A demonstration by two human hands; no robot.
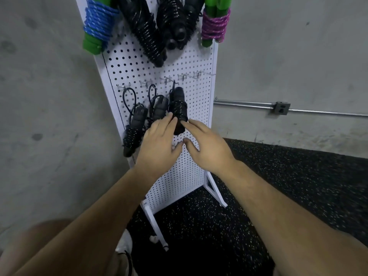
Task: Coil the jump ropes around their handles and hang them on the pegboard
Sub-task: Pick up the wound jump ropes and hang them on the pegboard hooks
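Note:
A white pegboard (195, 120) stands on the floor against a concrete wall. On its lower row of hooks hang three coiled black jump ropes: one on the left (133, 128), one in the middle (159, 108) and one on the right (179, 104). My left hand (159, 144) and my right hand (207, 146) reach to the right one, with straight fingertips touching its lower end from either side. The top row carries a blue rope on green handles (97, 26), two black coiled ropes (147, 34) and a pink rope on green handles (214, 26).
Several bare hooks (191, 75) stick out to the right on the lower row. The stand's white feet (155, 222) rest on black speckled rubber flooring (298, 186). A metal conduit with an outlet box (280, 108) runs along the wall at right.

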